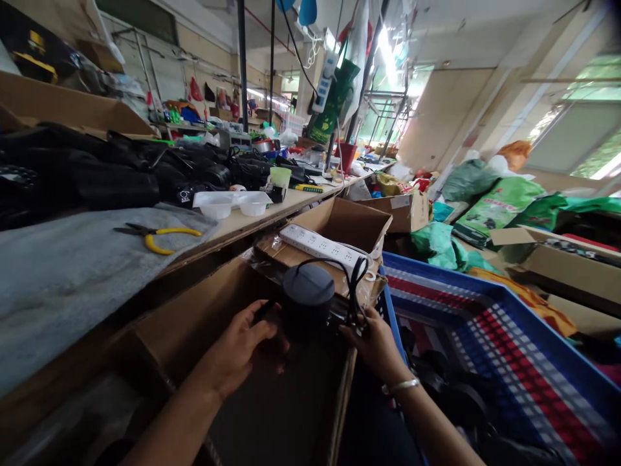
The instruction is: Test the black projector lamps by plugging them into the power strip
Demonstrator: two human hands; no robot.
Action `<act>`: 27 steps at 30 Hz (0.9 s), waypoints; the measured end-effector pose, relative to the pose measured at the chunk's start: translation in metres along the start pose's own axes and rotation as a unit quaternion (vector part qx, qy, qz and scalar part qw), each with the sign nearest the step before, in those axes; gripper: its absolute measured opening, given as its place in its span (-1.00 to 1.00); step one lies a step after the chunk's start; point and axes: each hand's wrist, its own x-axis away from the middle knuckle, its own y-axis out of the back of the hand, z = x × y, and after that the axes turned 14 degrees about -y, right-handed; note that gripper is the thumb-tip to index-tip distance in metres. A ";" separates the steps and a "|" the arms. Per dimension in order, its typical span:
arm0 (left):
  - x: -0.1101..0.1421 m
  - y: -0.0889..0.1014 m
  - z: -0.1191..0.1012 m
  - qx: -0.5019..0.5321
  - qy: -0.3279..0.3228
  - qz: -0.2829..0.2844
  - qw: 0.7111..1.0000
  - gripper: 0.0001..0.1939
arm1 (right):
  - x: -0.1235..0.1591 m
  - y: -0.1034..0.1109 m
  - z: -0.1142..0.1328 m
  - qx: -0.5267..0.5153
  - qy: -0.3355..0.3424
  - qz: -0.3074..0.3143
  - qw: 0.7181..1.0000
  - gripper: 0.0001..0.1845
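Here's the black device (308,304), grey top upward, at the open carton's (194,301) far right corner! Its cord (356,278) looks gathered into upright loops, pinched in the right hand (376,340); whether they're tied, I can't tell. The left hand (250,346) curls beside the device, its grip too dark to call. Beyond the carton's far edge, a white power strip (320,246); rightward, a blue basket (490,281).

Two hands (242,349) (374,343), one grey-topped cylinder (308,294), one looped black cord (354,288), one pair of pliers (151,232)
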 end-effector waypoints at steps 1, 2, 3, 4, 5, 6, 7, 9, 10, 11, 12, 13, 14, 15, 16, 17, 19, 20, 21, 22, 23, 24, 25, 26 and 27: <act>0.000 0.002 -0.004 0.000 -0.007 0.004 1.000 -0.63 | -0.002 -0.001 0.010 -0.011 0.013 0.031 0.999 -0.69; -0.001 0.004 -0.008 -0.001 -0.014 0.004 1.000 -0.63 | -0.004 0.000 0.020 -0.029 0.017 0.056 0.998 -0.68; -0.001 0.007 -0.013 -0.003 -0.022 -0.004 1.000 -0.62 | -0.008 0.002 0.029 -0.051 0.014 0.067 0.996 -0.69; -0.002 0.010 -0.017 -0.006 -0.028 -0.015 0.999 -0.60 | -0.014 0.005 0.036 -0.076 0.009 0.064 0.995 -0.71; -0.002 0.013 -0.021 -0.007 -0.033 -0.031 0.999 -0.59 | -0.024 0.008 0.041 -0.103 0.005 0.047 0.994 -0.73; -0.003 0.016 -0.024 -0.006 -0.041 -0.049 0.998 -0.57 | -0.037 0.011 0.043 -0.125 0.005 0.024 0.992 -0.74; -0.004 0.018 -0.025 -0.002 -0.047 -0.067 0.997 -0.54 | -0.054 0.014 0.044 -0.137 0.010 0.002 0.991 -0.74; -0.008 0.020 -0.022 0.005 -0.053 -0.095 0.994 -0.51 | -0.094 0.014 0.038 -0.126 0.022 -0.027 0.991 -0.72; -0.010 0.021 -0.019 0.006 -0.053 -0.100 0.993 -0.50 | -0.115 0.013 0.033 -0.105 0.022 -0.037 0.994 -0.72; -0.012 0.022 -0.015 0.006 -0.053 -0.101 0.993 -0.50 | -0.136 0.012 0.028 -0.081 0.017 -0.048 0.995 -0.73; -0.015 0.022 -0.010 0.003 -0.051 -0.096 0.994 -0.52 | -0.154 0.010 0.024 -0.060 0.011 -0.060 0.996 -0.74; -0.018 0.023 -0.005 0.001 -0.050 -0.091 0.995 -0.54 | -0.169 0.008 0.021 -0.045 0.004 -0.070 0.997 -0.75; -0.021 0.023 0.000 -0.001 -0.047 -0.087 0.995 -0.57 | -0.181 0.006 0.020 -0.034 -0.001 -0.079 0.996 -0.74; -0.024 0.023 0.005 -0.002 -0.043 -0.087 0.995 -0.58 | -0.189 0.005 0.019 -0.027 -0.004 -0.084 0.996 -0.74; -0.028 0.023 0.009 -0.003 -0.037 -0.090 0.995 -0.60 | -0.196 0.004 0.020 -0.022 -0.004 -0.086 0.996 -0.75; -0.031 0.023 0.012 -0.004 -0.032 -0.093 0.995 -0.61 | -0.199 0.004 0.021 -0.016 -0.005 -0.084 0.996 -0.76; -0.035 0.022 0.015 -0.002 -0.027 -0.094 0.995 -0.62 | -0.203 0.004 0.025 -0.007 -0.002 -0.071 0.997 -0.79; -0.037 0.022 0.015 -0.001 -0.026 -0.092 0.995 -0.63 | -0.204 0.004 0.026 -0.003 0.003 -0.061 0.998 -0.81; -0.038 0.021 0.015 0.001 -0.026 -0.089 0.996 -0.63 | -0.204 0.004 0.027 0.001 0.009 -0.052 0.999 -0.81; -0.039 0.021 0.014 0.004 -0.025 -0.088 0.996 -0.63 | -0.205 0.004 0.027 0.004 0.016 -0.045 0.999 -0.81; -0.039 0.020 0.014 0.007 -0.025 -0.088 0.996 -0.63 | -0.205 0.003 0.027 0.007 0.023 -0.041 0.999 -0.80; -0.039 0.020 0.013 0.010 -0.026 -0.091 0.995 -0.63 | -0.206 0.002 0.026 0.010 0.029 -0.041 0.999 -0.79; -0.040 0.019 0.013 0.014 -0.029 -0.096 0.995 -0.62 | -0.207 0.001 0.024 0.013 0.036 -0.042 0.998 -0.79; -0.040 0.019 0.013 0.017 -0.030 -0.100 0.994 -0.62 | -0.207 0.000 0.021 0.018 0.043 -0.043 0.998 -0.79; -0.041 0.019 0.013 0.018 -0.030 -0.105 0.994 -0.63 | -0.208 -0.002 0.018 0.023 0.051 -0.044 0.997 -0.79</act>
